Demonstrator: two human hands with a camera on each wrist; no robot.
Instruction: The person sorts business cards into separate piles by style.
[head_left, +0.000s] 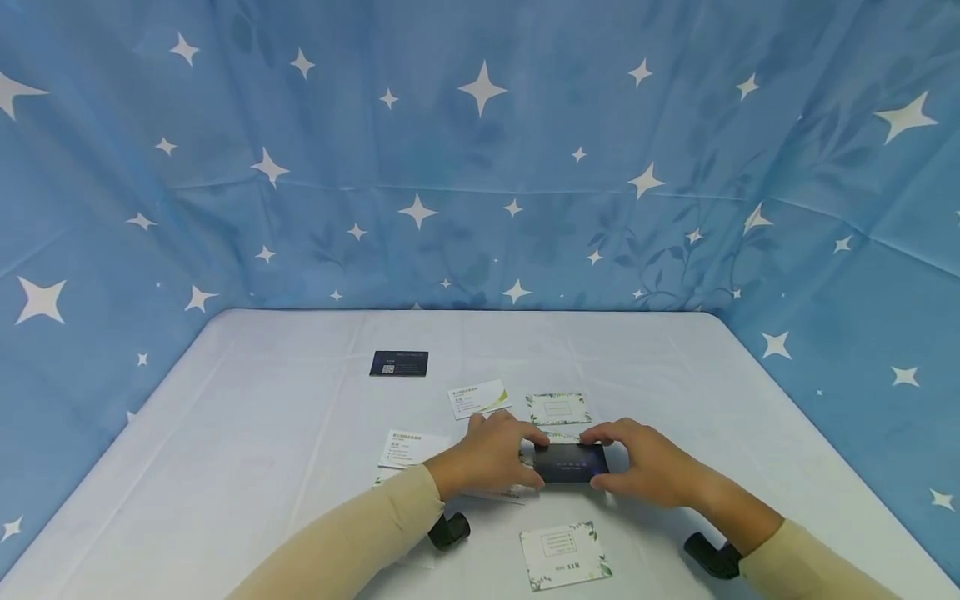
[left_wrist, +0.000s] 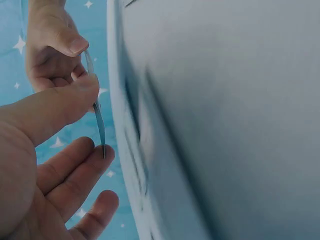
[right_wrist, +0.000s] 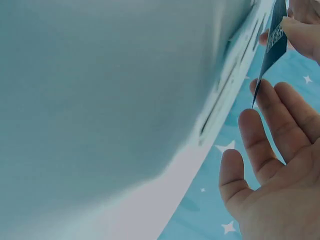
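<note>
Just above the table, a dark business card (head_left: pixel 570 461) is held between both hands. My left hand (head_left: pixel 534 458) pinches its left end between thumb and fingers, and my right hand (head_left: pixel 600 460) pinches its right end the same way. The left wrist view shows the dark card (left_wrist: pixel 98 114) edge-on, with my left thumb (left_wrist: pixel 60 107) on one side and the fingers (left_wrist: pixel 75 170) under it. From the right wrist camera, the dark card (right_wrist: pixel 273 46) shows a printed code and its lower edge touches my right fingers (right_wrist: pixel 265 135).
Several other cards lie on the white table (head_left: pixel 247 433): a dark card (head_left: pixel 399 363) at the back left, a white card with a green stripe (head_left: pixel 478 398), a leaf-bordered card (head_left: pixel 558 408), a white card (head_left: pixel 408 448) and a leaf-bordered card (head_left: pixel 564 556) nearest me. Blue star cloth (head_left: pixel 480 167) surrounds the table.
</note>
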